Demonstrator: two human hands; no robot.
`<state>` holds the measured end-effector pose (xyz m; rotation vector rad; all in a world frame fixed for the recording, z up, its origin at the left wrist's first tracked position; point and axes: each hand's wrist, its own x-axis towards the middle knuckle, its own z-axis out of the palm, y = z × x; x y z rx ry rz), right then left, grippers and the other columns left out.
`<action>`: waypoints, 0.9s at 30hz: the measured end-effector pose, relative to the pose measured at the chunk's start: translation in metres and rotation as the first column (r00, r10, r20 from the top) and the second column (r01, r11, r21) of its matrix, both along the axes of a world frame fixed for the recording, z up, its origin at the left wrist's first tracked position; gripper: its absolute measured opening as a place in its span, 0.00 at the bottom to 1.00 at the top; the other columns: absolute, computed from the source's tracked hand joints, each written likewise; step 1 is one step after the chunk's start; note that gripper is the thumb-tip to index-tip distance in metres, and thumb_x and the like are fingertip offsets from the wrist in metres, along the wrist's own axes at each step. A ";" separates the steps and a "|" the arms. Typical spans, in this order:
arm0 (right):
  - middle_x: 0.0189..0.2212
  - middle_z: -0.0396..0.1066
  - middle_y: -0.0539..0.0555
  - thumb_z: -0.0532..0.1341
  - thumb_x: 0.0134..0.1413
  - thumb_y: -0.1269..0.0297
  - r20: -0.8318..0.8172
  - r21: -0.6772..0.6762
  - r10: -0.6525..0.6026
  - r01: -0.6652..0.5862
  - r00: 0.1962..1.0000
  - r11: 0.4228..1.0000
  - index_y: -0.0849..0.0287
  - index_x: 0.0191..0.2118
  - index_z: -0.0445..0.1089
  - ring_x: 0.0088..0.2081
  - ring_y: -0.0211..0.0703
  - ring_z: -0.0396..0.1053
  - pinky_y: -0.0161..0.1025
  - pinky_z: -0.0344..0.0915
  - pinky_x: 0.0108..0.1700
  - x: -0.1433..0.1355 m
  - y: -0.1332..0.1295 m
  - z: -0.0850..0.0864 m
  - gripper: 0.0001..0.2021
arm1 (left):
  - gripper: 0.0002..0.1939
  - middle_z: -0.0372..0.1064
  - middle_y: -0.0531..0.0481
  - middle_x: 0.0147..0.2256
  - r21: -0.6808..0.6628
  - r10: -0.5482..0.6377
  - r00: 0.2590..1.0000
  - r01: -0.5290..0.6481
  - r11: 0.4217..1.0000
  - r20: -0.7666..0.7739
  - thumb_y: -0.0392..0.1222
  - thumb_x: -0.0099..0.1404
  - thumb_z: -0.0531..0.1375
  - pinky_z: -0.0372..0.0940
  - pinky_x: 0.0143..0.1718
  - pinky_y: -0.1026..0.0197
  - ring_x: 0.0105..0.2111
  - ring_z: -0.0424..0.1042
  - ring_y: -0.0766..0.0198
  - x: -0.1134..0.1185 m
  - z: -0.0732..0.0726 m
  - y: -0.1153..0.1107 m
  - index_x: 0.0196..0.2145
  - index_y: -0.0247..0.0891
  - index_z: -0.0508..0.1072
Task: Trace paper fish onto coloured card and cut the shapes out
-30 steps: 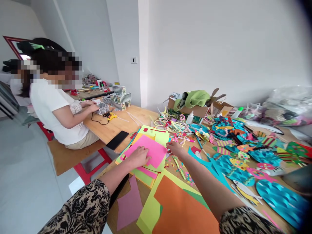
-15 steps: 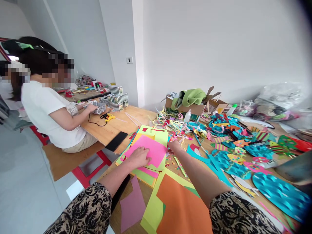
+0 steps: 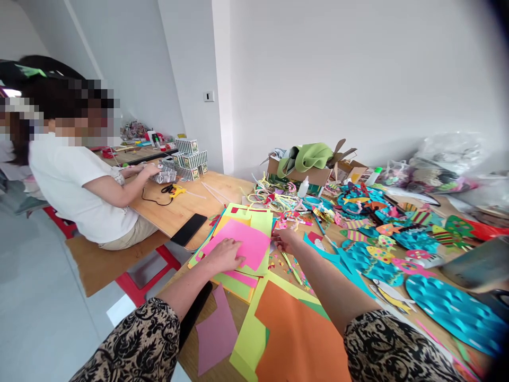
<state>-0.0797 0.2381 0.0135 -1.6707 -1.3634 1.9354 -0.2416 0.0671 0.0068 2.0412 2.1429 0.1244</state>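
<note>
My left hand lies with fingers spread on a pink sheet, which tops a stack of coloured paper. Just right of the stack is my right hand, its fingers bent and partly hidden; I cannot make out whether anything is between them. Small paper scraps lie below that hand. Nearer to me are an orange sheet over yellow-green paper and a mauve piece.
Blue wavy pieces and paper fish cover the right side. A glue bottle stands before a box. Left are a black phone, a yellow glue gun and a seated person handling a grey item.
My right hand's bent fingers now show more at the stack's right edge. My left hand stays on the pink sheet. The view has shifted slightly, and the seated person's hands have moved a little.
</note>
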 end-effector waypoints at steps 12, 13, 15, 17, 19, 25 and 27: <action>0.48 0.69 0.56 0.59 0.62 0.60 -0.338 -0.062 -0.088 0.072 0.937 0.996 0.61 0.52 0.66 0.44 0.44 0.71 0.46 0.71 0.44 -0.017 -0.042 0.001 0.16 | 0.55 0.59 0.30 0.58 -0.068 -0.009 0.999 0.012 0.998 0.040 0.74 0.52 0.55 0.54 0.57 0.48 0.59 0.59 0.41 0.009 0.015 -0.009 0.66 0.33 0.50; 0.48 0.69 0.56 0.59 0.62 0.60 -0.361 -0.067 -0.108 0.089 0.926 0.994 0.61 0.52 0.66 0.44 0.44 0.71 0.46 0.71 0.44 -0.020 -0.044 0.001 0.16 | 0.57 0.57 0.30 0.60 -0.086 -0.010 0.999 0.015 0.996 0.051 0.75 0.51 0.55 0.53 0.58 0.47 0.60 0.56 0.40 0.010 0.019 -0.010 0.66 0.32 0.48; 0.47 0.69 0.56 0.59 0.63 0.60 -0.396 -0.076 -0.136 0.116 0.908 0.990 0.61 0.52 0.66 0.43 0.43 0.71 0.45 0.71 0.43 -0.024 -0.047 0.002 0.15 | 0.60 0.52 0.28 0.62 -0.139 -0.006 0.997 0.018 0.990 0.083 0.75 0.49 0.56 0.53 0.58 0.46 0.62 0.53 0.38 0.014 0.026 -0.011 0.67 0.31 0.45; 0.45 0.70 0.55 0.59 0.63 0.59 -0.423 -0.085 -0.148 0.123 0.894 0.989 0.62 0.50 0.67 0.40 0.41 0.72 0.43 0.72 0.40 -0.028 -0.048 0.003 0.15 | 0.60 0.52 0.29 0.62 -0.176 0.012 0.992 0.011 0.984 0.130 0.73 0.49 0.58 0.55 0.56 0.46 0.61 0.55 0.38 0.016 0.032 -0.011 0.67 0.33 0.43; 0.40 0.72 0.54 0.57 0.64 0.57 -0.441 -0.091 -0.142 0.114 0.886 0.989 0.63 0.48 0.68 0.36 0.39 0.72 0.40 0.72 0.37 -0.029 -0.049 0.004 0.14 | 0.54 0.57 0.32 0.59 -0.176 0.033 0.985 -0.003 0.984 0.169 0.66 0.51 0.60 0.58 0.53 0.49 0.57 0.61 0.40 0.015 0.034 -0.010 0.66 0.35 0.47; 0.30 0.72 0.54 0.49 0.68 0.55 -0.403 -0.035 -0.085 0.078 0.911 0.996 0.63 0.40 0.68 0.28 0.38 0.72 0.38 0.72 0.32 -0.023 -0.049 0.002 0.17 | 0.17 0.71 0.48 0.38 -0.170 0.108 0.968 -0.071 0.983 0.225 0.44 0.53 0.58 0.60 0.34 0.62 0.39 0.70 0.55 -0.002 0.029 -0.005 0.42 0.38 0.70; 0.34 0.72 0.53 0.52 0.66 0.55 -0.351 0.006 -0.050 0.056 0.935 0.998 0.63 0.44 0.68 0.31 0.38 0.72 0.39 0.72 0.34 -0.020 -0.048 -0.002 0.15 | 0.09 0.66 0.53 0.27 -0.166 0.160 0.957 -0.122 0.979 0.243 0.42 0.53 0.55 0.54 0.27 0.63 0.29 0.66 0.61 -0.009 0.027 -0.003 0.33 0.38 0.69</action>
